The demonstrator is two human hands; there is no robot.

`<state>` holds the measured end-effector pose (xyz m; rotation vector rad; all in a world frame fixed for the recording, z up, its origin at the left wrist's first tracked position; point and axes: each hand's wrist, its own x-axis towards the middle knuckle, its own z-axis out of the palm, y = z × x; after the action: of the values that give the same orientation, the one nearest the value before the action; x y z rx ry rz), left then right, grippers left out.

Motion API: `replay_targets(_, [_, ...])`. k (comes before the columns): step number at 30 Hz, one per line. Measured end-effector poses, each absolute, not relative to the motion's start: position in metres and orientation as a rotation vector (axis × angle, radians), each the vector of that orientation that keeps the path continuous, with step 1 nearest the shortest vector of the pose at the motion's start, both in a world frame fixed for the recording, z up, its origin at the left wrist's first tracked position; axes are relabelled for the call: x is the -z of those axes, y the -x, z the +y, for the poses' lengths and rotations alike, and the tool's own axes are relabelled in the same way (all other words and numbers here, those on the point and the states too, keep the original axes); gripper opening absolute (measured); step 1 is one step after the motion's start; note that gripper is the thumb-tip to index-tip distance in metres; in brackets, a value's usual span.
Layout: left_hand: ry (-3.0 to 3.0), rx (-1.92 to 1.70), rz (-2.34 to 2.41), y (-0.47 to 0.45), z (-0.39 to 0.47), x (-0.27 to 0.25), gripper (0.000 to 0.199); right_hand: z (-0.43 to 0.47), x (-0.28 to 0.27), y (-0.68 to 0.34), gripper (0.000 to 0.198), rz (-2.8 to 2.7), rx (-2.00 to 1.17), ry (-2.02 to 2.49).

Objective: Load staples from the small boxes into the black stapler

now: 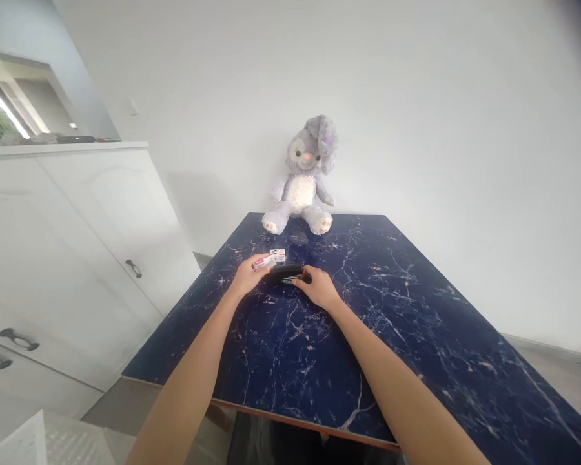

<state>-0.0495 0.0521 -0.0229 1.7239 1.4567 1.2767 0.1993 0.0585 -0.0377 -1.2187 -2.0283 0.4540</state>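
My left hand (248, 276) is closed around a small white box with red print (264, 262), held tilted over the table. Its lower fingers reach the left end of a black stapler (286, 270), though the exact contact is hard to see. At the stapler's other end, my right hand (317, 285) grips it between thumb and fingers. A silvery metal strip shows along the stapler's near side. Just behind the held box is a second small white box with red and dark print (277, 255).
A dark blue marble-patterned table (295, 349) spreads beneath my hands. Against the wall at its far edge sits a grey-lilac plush toy (303, 184), with a small dark object (298, 238) before its feet. White cabinets (68, 245) stand to the left.
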Motion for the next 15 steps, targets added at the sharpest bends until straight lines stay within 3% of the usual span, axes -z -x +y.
replay_targets(9, [-1.554,-1.273,1.382,0.051,0.055,0.029,0.053,0.059,0.038,-0.205,0.016,-2.005,-0.549,1.197])
replay_targets(15, [-1.42,-1.367,1.465,0.049,0.054,0.026,0.046,0.058,0.035,-0.225,0.017,-2.058,-0.624,1.13])
